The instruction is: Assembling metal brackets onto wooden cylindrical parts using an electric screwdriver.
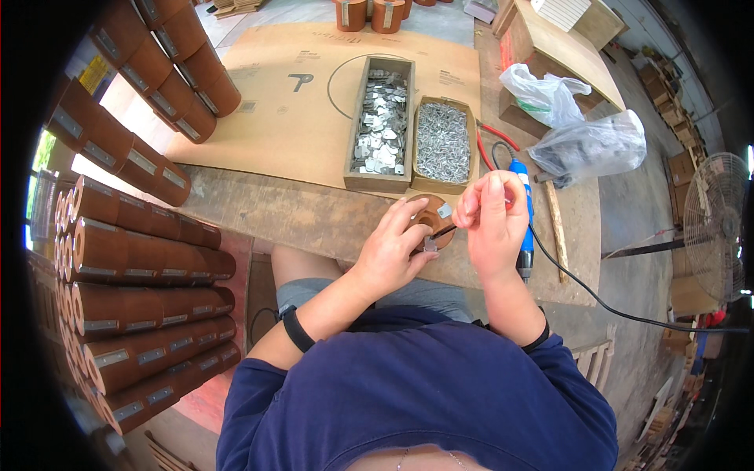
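A round brown wooden cylinder (433,213) with a small metal plate on its top stands at the near edge of the workbench (283,212). My left hand (393,250) rests against its left side, fingers holding a small metal piece at its rim. My right hand (491,220) is closed around a blue electric screwdriver (523,206), whose thin dark tip points left onto the cylinder's top.
Behind the cylinder stand a long wooden box of flat metal plates (382,124) and a cardboard box of small screws (443,143). Stacks of brown cylinders (141,290) line the left. Two plastic bags (585,141) lie right; a black cord (605,306) trails off; a fan (711,228) stands far right.
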A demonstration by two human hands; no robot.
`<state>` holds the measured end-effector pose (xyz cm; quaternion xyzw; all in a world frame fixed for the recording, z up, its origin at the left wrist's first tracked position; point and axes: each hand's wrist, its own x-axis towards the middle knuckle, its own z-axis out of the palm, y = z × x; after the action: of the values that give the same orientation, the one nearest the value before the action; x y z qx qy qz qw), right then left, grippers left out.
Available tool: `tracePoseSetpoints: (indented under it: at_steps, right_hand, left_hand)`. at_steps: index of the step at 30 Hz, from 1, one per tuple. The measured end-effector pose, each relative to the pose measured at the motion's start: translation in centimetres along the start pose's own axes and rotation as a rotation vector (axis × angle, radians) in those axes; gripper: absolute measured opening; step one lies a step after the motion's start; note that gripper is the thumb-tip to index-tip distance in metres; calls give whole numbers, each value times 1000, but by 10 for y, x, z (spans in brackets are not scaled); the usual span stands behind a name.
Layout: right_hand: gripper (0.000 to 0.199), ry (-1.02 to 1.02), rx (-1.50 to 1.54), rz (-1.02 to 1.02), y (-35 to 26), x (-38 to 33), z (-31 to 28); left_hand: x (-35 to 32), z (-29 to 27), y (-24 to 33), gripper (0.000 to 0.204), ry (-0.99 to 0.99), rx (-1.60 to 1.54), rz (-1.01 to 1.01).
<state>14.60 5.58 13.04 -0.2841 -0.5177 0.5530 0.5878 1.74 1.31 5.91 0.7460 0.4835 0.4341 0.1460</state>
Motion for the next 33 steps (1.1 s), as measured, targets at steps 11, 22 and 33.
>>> tracePoseSetpoints:
  at_steps: [11, 22, 33]
  right_hand:
    - [20, -182, -40, -48, 0, -8, 9]
    - [24, -607, 106, 139, -2, 21, -7]
    - [24, -672, 231, 238, -3, 19, -10]
  left_hand:
    - [1, 1, -2, 41, 37, -100, -16]
    - [3, -4, -1, 34, -45, -124, 8]
    - [1, -7, -2, 33, -95, -129, -10]
